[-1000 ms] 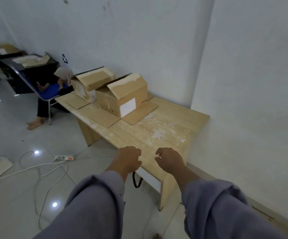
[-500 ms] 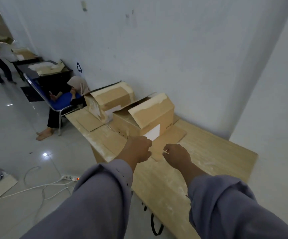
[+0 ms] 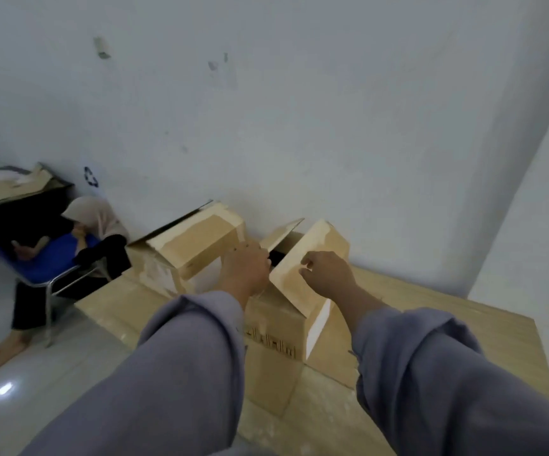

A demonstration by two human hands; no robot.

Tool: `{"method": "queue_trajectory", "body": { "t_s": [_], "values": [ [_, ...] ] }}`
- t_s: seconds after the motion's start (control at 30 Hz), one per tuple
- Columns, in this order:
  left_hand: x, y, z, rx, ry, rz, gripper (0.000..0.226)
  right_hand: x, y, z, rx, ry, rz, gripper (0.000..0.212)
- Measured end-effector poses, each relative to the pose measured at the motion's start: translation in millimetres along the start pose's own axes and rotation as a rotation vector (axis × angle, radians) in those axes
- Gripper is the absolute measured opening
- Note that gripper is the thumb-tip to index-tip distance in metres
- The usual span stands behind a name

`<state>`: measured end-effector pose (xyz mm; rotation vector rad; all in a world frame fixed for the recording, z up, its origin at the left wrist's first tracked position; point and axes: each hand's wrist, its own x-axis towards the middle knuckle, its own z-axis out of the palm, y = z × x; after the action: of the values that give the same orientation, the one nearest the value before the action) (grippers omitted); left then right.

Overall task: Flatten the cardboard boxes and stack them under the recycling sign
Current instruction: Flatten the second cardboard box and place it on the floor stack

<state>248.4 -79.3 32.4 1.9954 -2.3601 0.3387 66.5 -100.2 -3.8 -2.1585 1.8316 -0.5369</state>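
Your left hand (image 3: 246, 271) curled at the near box (image 3: 286, 327) top, grip unclear; your right hand (image 3: 327, 271) with fingers curled over its raised flap (image 3: 302, 268); second box (image 3: 197, 248) just behind, both on the wooden table (image 3: 464, 311); recycling sign (image 3: 91, 176) on the far-left wall

Two brown cardboard boxes on my table (image 3: 483, 327), both unflattened, flaps open. Near box (image 3: 276, 324): stands by the table's front-left edge, top flaps up, one tall flap tilted on the right side, a white label on its right face, dark print on the face toward me, bottom flaps splayed flat on the tabletop. Far box (image 3: 194, 248): just beyond it toward the table's far-left corner, against the wall, flaps raised, pale torn patches along the edges. Recycling sign (image 3: 91, 176): small dark arrow symbol on a white sheet, on the wall left of the table.
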Motion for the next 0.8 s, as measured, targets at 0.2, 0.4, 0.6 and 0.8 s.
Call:
{"method": "queue_trajectory", "body": {
  "t_s": [0.2,0.4,0.6,0.8],
  "values": [
    [54.8,-63.1,22.0,-0.15,-0.158,0.062,0.044,39.7,-56.4,7.6,-0.13,-0.083,0.015,0.044],
    [79.9,-45.6,67.0,-0.414,-0.328,0.121,0.054,54.2,-53.5,-12.6,-0.369,-0.104,0.13,0.053],
    [78.6,-15.2,103.0,-0.322,-0.35,0.111,0.088,48.4,-7.8,-52.2,-0.434,0.069,0.512,0.038],
    [78.7,-2.7,128.7,-0.261,-0.284,0.146,0.075,8.7,24.2,12.0,-0.382,-0.04,0.763,0.057]
  ]
}}
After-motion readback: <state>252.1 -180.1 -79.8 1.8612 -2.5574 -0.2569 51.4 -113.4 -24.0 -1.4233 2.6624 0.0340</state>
